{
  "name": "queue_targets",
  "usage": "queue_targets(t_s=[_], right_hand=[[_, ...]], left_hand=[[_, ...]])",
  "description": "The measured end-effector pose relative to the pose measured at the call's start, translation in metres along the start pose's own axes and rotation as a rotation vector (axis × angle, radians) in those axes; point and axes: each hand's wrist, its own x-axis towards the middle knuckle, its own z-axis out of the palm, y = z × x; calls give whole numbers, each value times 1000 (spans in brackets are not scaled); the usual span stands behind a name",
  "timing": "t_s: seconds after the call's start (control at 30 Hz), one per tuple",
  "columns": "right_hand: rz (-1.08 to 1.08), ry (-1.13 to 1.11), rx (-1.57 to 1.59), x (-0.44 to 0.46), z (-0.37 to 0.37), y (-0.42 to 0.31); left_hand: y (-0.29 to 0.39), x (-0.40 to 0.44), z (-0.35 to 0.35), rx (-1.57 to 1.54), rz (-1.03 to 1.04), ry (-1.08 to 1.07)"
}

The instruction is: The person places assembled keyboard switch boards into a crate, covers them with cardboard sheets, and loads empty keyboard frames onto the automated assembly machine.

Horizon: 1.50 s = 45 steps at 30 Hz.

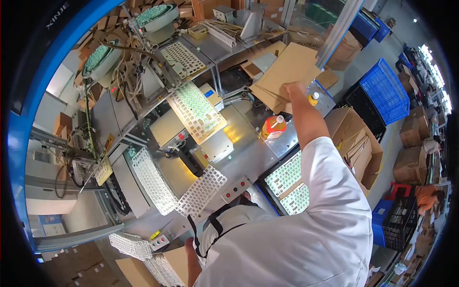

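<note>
My right hand (294, 89) reaches out to the back right and closes on the near edge of a brown cardboard sheet (291, 64). More sheets lie under it in a loose stack. My left hand (189, 245) hangs low beside my body, its fingers mostly hidden; it is near a carton of stacked white keyboard plates (162, 270). On the machine in front of me, a keyboard plate filled with pale green switches (198, 109) sits in a yellowish fixture. Two white keyboard plates (153, 179) (203, 191) lean at the bench's front edge.
An orange-capped bottle (274, 127) stands near my right forearm. A dark tray of switch-filled plates (286, 182) is at my right side. Control buttons (235, 189) line the front edge. An open carton (356, 143) and a blue crate (385, 91) stand further right.
</note>
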Motion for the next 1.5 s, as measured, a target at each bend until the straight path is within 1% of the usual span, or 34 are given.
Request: queue_targets(t_s=[0.03, 0.1, 0.17, 0.23, 0.27, 0.37, 0.43, 0.47, 0.53, 0.57, 0.63, 0.7, 0.73, 0.8, 0.83, 0.87, 0.9, 0.93, 0.97, 1.0, 1.07, 1.1, 1.13, 1.17, 1.2, 1.23, 1.27, 1.3, 1.33, 1.37, 1.4, 1.43, 1.47, 1.5], right_hand=[[42, -18, -87, -1, -2, -4], [-6, -38, -114, 0, -4, -8], [-56, -53, -133, 18, 9, -3], [-40, -36, 319, 69, 52, 14], [-45, -39, 313, 85, 66, 17], [-65, 105, 523, 95, 77, 27], [41, -478, 1179, 71, 42, 27], [43, -476, 1179, 59, 27, 26], [67, -693, 1320, 41, 1, 28], [69, -687, 1322, 32, -6, 36], [-157, -874, 1603, 6, -18, 61], [-257, -778, 1772, -54, -22, 96], [-335, -856, 1841, -81, -18, 116], [-495, -1055, 1922, -107, 9, 167], [-383, -1128, 1829, -153, -15, 160], [-303, -1164, 1898, -175, -5, 172], [-222, -1196, 1971, -196, 4, 185], [-415, -1323, 1960, -220, 12, 190], [-612, -1442, 1930, -242, 21, 192], [-611, -1396, 1945, -260, 29, 190], [-626, -1517, 2152, -290, 46, 190], [-630, -1465, 2166, -303, 41, 188], [-608, -1543, 2191, -320, 31, 183], [-594, -1620, 2214, -331, 27, 179], [-608, -1565, 2231, -335, 32, 177], [-591, -1612, 2273, -339, 39, 176], [-581, -1662, 2313, -342, 43, 183], [-593, -1609, 2333, -355, 27, 188], [-279, -1381, 2362, -374, 1, 185], [20, -1151, 2355, -384, -16, 186], [11, -1110, 2382, -382, -18, 197], [-51, -959, 2243, -376, -17, 212], [-99, -808, 2103, -371, -15, 230], [-98, -767, 2134, -366, -9, 252]], left_hand=[[-1, -9, 4, -211, -86, -8], [1, -24, 16, -641, -254, -17], [0, -26, 16, -663, -270, 0], [0, -28, 16, -712, -301, 11], [0, -29, 16, -736, -322, 16], [-6, -28, 17, -795, -386, 29], [-7, -28, 17, -833, -418, 33], [-9, -27, 17, -851, -434, 33], [-12, -26, 18, -889, -464, 28], [-13, -26, 18, -905, -481, 25], [-14, -24, 19, -932, -495, 7], [-15, -22, 19, -955, -506, -25], [5, -18, 20, -948, -496, -47], [90, -18, 17, -194, 473, -59], [116, -6, 18, 29, 474, -69], [146, 6, 21, 252, 477, -78], [199, 0, 22, 187, 426, -143], [249, -8, 26, 128, 370, -207], [274, -1, 33, 162, 475, -239], [294, 6, 41, 192, 577, -276], [318, 35, 72, 8, 766, -436], [344, 41, 84, 94, 879, -524], [366, 46, 94, 184, 996, -614], [374, 56, 112, 22, 1002, -711], [378, 59, 133, -143, 992, -806], [397, 48, 139, -130, 999, -853], [414, 35, 141, -148, 817, -1208], [424, 22, 146, -158, 594, -1540], [425, 16, 155, 127, 525, -1542], [423, 8, 165, 42, 561, -1578], [420, 2, 175, -44, 591, -1613], [412, 4, 183, -15, 590, -1641], [400, 9, 188, -28, 699, -1556], [393, 10, 190, -43, 807, -1470]])
